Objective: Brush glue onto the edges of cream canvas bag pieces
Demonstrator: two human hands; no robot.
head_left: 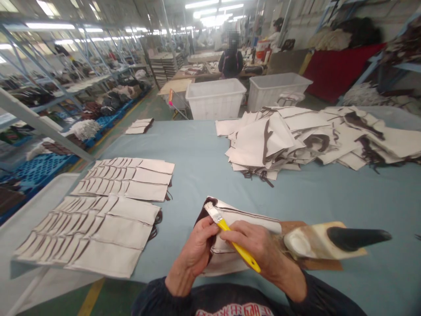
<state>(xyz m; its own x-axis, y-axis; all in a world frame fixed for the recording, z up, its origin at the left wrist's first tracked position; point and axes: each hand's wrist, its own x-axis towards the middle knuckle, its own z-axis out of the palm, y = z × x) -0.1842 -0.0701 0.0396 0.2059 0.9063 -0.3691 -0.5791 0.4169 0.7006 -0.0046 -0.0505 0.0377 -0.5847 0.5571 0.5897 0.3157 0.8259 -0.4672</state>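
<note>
My right hand (259, 245) is closed round a paintbrush with a yellow handle (245, 256), its pale bristles touching the dark brown edge strip of a cream panel (251, 218). That panel lies in front of me, and my left hand (199, 245) pinches its dark edge just below the bristles. Another cream piece (226, 265) lies beneath my hands. Right of my right hand, a stained cream container (309, 242) with a long black part (358, 237) rests on a brown board (324, 264).
Overlapping rows of cream panels (112, 237) lie on the left of the blue-green table (194, 145). A loose heap of panels (279, 140) covers the back right, and a small stack (140, 126) sits back left. White bins (215, 98) and a person (230, 63) are beyond.
</note>
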